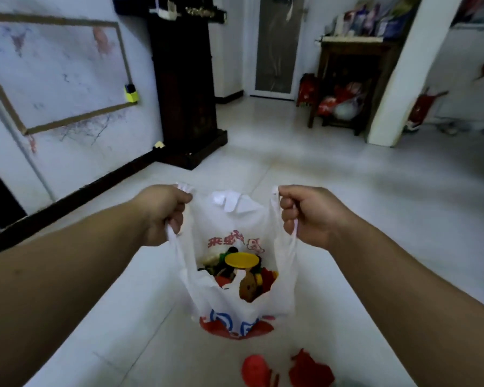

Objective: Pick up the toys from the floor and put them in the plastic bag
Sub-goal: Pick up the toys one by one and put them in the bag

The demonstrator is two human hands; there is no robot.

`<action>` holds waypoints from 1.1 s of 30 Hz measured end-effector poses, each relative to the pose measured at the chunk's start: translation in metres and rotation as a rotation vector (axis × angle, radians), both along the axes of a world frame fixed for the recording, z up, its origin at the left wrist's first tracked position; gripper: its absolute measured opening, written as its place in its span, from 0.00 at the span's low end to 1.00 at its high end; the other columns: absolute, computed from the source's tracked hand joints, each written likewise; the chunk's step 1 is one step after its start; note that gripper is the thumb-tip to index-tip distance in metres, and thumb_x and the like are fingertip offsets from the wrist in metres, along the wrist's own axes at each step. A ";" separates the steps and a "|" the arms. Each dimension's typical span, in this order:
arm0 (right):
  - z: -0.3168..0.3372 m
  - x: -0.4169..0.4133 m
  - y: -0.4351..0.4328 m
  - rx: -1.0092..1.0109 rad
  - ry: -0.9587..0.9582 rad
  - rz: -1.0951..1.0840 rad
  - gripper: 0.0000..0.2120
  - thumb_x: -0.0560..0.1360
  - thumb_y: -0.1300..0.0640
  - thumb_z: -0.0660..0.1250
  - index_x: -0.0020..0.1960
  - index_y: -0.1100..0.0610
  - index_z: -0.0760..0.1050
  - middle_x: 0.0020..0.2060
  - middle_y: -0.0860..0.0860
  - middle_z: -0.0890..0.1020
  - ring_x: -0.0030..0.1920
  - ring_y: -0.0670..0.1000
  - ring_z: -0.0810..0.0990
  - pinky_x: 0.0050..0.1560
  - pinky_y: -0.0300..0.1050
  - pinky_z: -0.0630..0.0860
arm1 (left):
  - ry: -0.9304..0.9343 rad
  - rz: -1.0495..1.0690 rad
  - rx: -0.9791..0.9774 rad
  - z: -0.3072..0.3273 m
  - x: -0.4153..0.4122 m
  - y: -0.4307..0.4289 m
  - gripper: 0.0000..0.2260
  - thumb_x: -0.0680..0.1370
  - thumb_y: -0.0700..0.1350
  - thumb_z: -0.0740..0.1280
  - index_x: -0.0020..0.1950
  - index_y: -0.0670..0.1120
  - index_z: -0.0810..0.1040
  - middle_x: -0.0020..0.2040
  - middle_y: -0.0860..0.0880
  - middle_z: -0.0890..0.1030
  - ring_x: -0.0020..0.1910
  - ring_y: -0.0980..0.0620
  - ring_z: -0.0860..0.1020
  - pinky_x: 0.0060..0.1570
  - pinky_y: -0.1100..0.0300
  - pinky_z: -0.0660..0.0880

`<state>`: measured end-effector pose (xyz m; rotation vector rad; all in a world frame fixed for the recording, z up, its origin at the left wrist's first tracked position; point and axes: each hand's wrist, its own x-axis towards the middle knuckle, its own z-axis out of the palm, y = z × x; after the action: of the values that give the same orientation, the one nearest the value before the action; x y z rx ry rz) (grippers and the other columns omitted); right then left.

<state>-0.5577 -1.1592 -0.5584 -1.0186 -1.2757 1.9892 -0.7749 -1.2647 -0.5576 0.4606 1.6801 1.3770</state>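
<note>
Curled tightly round the left handle (176,241) of a white plastic bag (229,222) was the left hand (162,213), with the thin strap seen emerging above and below the closed fingers. The bag was held in the middle of the view, over a pale tiled floor (361,219), and its mouth was pulled wide open between the two hands. Red lettering was printed on its far inner wall, and red and blue print showed at its base. Whether the base touched the floor could not be told. Toys were piled inside it: a yellow disc (241,259) on top, a brown toy (249,289) nearer, and red and dark pieces around them. The right handle (294,227) was gripped in the same closed way by the right hand (308,216).

On the floor nearer than the bag and slightly to its right, two red objects (256,370) lay side by side; they were too blurred to be identified.

Farther off, a scribbled whiteboard (53,71) was fixed to the left wall, with a yellow holder (131,94) at its right corner. A tall dark cabinet (185,79) stood to its right, then a narrow door (277,46), then a wooden shelf (347,65) with red bags (338,101) kept underneath, and a white pillar (397,74) at the far right.
</note>
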 end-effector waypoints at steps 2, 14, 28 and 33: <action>-0.007 0.029 0.020 0.025 -0.039 -0.092 0.12 0.78 0.60 0.60 0.36 0.55 0.70 0.23 0.47 0.67 0.22 0.45 0.62 0.22 0.37 0.62 | -0.002 -0.082 0.022 -0.013 0.027 0.036 0.13 0.80 0.37 0.59 0.36 0.48 0.68 0.28 0.51 0.61 0.21 0.56 0.56 0.19 0.69 0.54; -0.144 0.131 0.115 0.130 -0.284 -0.715 0.05 0.80 0.56 0.58 0.45 0.55 0.68 0.29 0.49 0.65 0.24 0.47 0.62 0.26 0.41 0.61 | -0.091 -0.675 0.110 -0.155 0.110 0.241 0.10 0.80 0.40 0.61 0.49 0.54 0.77 0.33 0.50 0.61 0.24 0.56 0.60 0.23 0.65 0.57; -0.189 0.111 0.083 0.134 -0.907 -1.079 0.18 0.76 0.48 0.65 0.64 0.53 0.74 0.43 0.51 0.81 0.38 0.50 0.79 0.37 0.41 0.73 | -0.135 -1.179 0.071 -0.209 0.105 0.293 0.22 0.79 0.37 0.61 0.68 0.60 0.67 0.33 0.50 0.66 0.27 0.56 0.61 0.26 0.65 0.60; -0.197 0.071 0.055 0.275 -1.375 -1.035 0.22 0.75 0.46 0.65 0.68 0.47 0.69 0.65 0.51 0.72 0.59 0.50 0.75 0.56 0.40 0.68 | -0.227 -1.338 0.020 -0.224 0.112 0.283 0.19 0.78 0.34 0.58 0.48 0.60 0.76 0.30 0.51 0.65 0.25 0.57 0.60 0.29 0.64 0.58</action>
<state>-0.4870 -1.1043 -0.7550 -2.3505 -1.0541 0.1707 -0.6629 -0.9814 -0.7812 1.1110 0.7858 0.3989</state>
